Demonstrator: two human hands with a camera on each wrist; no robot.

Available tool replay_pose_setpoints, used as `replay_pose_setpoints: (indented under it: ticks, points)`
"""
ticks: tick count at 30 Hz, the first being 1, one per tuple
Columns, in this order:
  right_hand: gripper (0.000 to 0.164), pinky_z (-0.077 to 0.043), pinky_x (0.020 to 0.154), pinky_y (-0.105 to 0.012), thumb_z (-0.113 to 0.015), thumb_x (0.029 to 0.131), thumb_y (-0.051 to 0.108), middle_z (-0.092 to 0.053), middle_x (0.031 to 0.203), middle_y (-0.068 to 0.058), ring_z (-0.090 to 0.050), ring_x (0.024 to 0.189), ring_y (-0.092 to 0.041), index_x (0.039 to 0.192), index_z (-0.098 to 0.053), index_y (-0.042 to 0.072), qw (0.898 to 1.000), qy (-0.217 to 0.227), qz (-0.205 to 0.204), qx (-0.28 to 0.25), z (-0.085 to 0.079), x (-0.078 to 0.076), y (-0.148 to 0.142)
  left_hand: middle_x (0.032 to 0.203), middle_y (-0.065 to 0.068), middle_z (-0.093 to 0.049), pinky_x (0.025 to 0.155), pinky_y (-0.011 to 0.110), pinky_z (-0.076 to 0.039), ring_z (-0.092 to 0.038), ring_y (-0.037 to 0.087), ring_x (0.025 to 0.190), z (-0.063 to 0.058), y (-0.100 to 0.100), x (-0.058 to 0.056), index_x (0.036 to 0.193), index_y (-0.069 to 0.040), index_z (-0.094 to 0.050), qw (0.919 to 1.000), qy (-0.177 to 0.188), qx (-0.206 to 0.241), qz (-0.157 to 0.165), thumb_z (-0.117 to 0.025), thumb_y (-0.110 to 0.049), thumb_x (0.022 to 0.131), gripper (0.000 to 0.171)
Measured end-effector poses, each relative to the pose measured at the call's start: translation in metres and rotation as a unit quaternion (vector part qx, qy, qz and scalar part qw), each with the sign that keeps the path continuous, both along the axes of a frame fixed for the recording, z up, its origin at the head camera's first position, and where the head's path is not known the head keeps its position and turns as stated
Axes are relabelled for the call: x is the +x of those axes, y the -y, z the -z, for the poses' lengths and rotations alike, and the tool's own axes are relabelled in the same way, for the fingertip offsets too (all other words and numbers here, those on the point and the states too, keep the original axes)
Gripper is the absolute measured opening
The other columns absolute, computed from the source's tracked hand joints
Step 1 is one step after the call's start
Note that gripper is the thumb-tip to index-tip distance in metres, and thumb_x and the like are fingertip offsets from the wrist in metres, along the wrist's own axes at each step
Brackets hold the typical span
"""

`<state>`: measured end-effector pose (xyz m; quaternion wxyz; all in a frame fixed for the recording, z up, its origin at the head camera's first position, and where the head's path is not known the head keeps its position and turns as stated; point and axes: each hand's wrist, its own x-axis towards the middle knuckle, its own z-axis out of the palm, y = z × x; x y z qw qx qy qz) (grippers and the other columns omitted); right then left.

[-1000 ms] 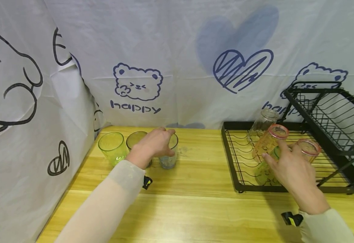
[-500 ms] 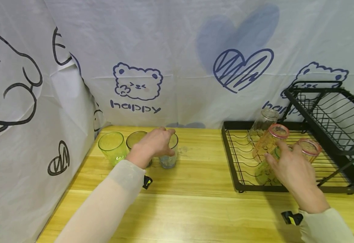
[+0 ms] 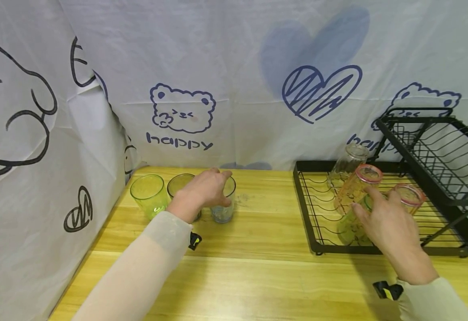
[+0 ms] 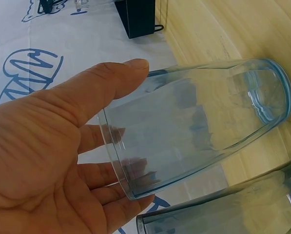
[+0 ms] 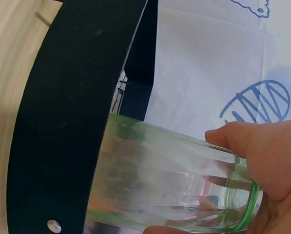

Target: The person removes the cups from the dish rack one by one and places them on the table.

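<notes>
My left hand [image 3: 203, 191] holds a clear, blue-tinted drinking glass [image 4: 194, 126] by its rim, the thumb on one side and fingers on the other. That glass stands upright on the wooden table. Just left of it are a grey-tinted glass [image 3: 177, 183], partly behind the hand, and a yellow-green glass [image 3: 148, 196]. Over at the rack, my right hand [image 3: 392, 223] grips a green glass [image 5: 169, 170] around its upper end, where a green ring shows. The green glass sits inside the rack's front edge, partly covered by the hand in the head view.
The black wire dish rack [image 3: 306, 214] fills the right side, with a raised tier [image 3: 430, 156]. Beside the green glass stand two pink-ringed glasses, one orange-tinted [image 3: 354, 189] and one farther right [image 3: 409, 196]. A clear glass [image 3: 348, 162] is behind them. Printed cloth [image 3: 250, 125] hangs behind.
The right thumb has shifted very slightly to the right. Both hands otherwise keep their places, and the glasses have not visibly moved.
</notes>
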<state>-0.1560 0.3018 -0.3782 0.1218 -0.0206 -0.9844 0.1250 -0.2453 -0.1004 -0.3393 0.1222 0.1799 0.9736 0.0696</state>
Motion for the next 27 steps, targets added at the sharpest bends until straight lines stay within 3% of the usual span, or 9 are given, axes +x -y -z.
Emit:
replay_pose_setpoints:
  ticks: [8, 18, 21, 27]
  points:
    - [0.068, -0.038, 0.038, -0.043, -0.059, 0.107, 0.044, -0.044, 0.117, -0.051, -0.052, 0.058, -0.039, 0.160, -0.040, 0.006, 1.000, 0.008, 0.009, -0.012, -0.007, 0.002, 0.001, 0.165, 0.020, -0.041, 0.125, 0.051, -0.038, -0.044, 0.038, 0.150, 0.000, 0.000, 0.000, 0.166, -0.013, -0.034, 1.0000, 0.001, 0.001, 0.001, -0.083, -0.037, 0.091, 0.092]
    - [0.068, -0.037, 0.038, -0.038, -0.057, 0.107, 0.047, -0.048, 0.114, -0.042, -0.050, 0.058, -0.034, 0.162, -0.040, 0.010, 0.999, -0.029, 0.011, -0.029, -0.010, 0.004, 0.006, 0.165, 0.022, -0.041, 0.125, 0.052, -0.038, -0.044, 0.039, 0.150, -0.001, 0.000, 0.000, 0.165, -0.011, -0.034, 1.0000, 0.000, 0.000, 0.004, -0.083, -0.039, 0.090, 0.094]
    - [0.066, -0.039, 0.038, -0.041, -0.060, 0.106, 0.046, -0.050, 0.115, -0.043, -0.054, 0.063, -0.040, 0.159, -0.044, 0.010, 0.998, -0.057, 0.009, -0.034, -0.010, 0.004, 0.007, 0.165, 0.023, -0.040, 0.124, 0.052, -0.038, -0.044, 0.039, 0.150, -0.001, 0.000, 0.000, 0.166, -0.011, -0.034, 1.0000, 0.002, 0.001, 0.003, -0.083, -0.039, 0.091, 0.094]
    - [0.060, -0.046, 0.047, -0.059, -0.062, 0.106, 0.044, -0.051, 0.124, -0.043, -0.058, 0.084, -0.057, 0.154, -0.051, 0.010, 0.993, -0.106, 0.008, -0.057, -0.009, 0.006, 0.010, 0.167, 0.024, -0.037, 0.125, 0.054, -0.037, -0.041, 0.041, 0.151, 0.000, -0.001, 0.001, 0.166, -0.010, -0.031, 1.0000, 0.004, 0.002, 0.003, -0.079, -0.044, 0.093, 0.094]
